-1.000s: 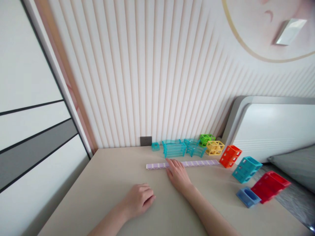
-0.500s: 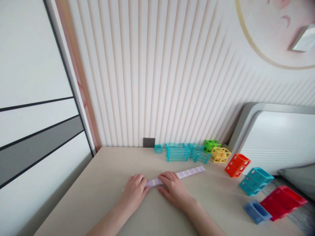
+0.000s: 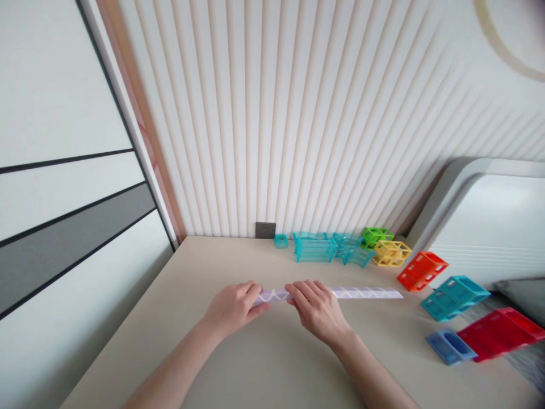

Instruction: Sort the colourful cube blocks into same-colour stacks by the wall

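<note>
Pale ribbed wall (image 3: 221,113) backs a smooth beige tabletop (image 3: 204,267). Left hand (image 3: 233,308) and right hand (image 3: 319,311) curl fingers (image 3: 307,288) closed around a slim purple-and-white strip (image 3: 366,293), stretched before turquoise latticed pieces (image 3: 315,249).

Strip (image 3: 366,293): long, narrow, lilac, patterned with pale crossing lines. Straight over its visible length; runs crosswise, nearly level in view. Free end tapers at a slant, just in front of the orange block (image 3: 421,271); remainder extends leftward from that block. Held at two places: left hand (image 3: 232,307) hides the far-left end, right hand (image 3: 317,309) covers a middle section. Short span exposed between them. Raised or resting: cannot tell.
</note>
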Demonstrator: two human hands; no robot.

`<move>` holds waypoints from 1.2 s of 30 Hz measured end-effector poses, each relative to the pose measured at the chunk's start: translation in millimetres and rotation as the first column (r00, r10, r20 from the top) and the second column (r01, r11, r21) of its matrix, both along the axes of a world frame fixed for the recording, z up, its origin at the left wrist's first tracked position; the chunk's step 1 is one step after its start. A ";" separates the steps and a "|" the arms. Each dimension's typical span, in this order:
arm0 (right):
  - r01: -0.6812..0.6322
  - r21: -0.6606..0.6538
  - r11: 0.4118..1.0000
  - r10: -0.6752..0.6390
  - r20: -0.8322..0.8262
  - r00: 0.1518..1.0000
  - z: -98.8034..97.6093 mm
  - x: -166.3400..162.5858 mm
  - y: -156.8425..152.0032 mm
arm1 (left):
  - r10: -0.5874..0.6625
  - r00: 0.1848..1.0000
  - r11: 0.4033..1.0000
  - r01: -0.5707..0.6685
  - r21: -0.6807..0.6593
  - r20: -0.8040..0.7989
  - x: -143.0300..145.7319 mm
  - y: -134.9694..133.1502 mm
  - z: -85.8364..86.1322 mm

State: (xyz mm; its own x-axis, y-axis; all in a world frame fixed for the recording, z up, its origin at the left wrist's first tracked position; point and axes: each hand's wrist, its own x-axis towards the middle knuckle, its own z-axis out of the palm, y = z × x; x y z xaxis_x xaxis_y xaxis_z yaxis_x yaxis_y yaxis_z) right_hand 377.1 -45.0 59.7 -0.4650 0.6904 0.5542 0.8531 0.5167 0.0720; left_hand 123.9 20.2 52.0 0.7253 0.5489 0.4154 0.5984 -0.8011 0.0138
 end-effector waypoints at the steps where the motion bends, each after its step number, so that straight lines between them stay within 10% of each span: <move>1: 0.007 0.001 1.000 -0.007 0.011 1.000 1.5 0.2 -2.1 | -0.035 0.999 0.999 0.035 0.019 0.007 -0.4 0.3 0.2; 11: -0.045 0.048 0.998 0.049 -0.074 0.996 6.0 -2.8 -13.1 | -0.317 0.919 0.924 0.244 0.296 0.233 -4.6 -4.0 14.0; 23: -0.063 0.034 0.997 0.068 -0.176 0.982 0.9 -8.8 -20.0 | -0.374 0.816 0.922 0.279 0.268 0.440 3.9 -10.4 3.9; 36: 0.014 -0.164 0.986 -0.027 -0.081 0.996 47.9 -26.0 -2.2 | -0.011 0.715 0.985 0.126 -0.114 0.699 16.1 -13.9 0.3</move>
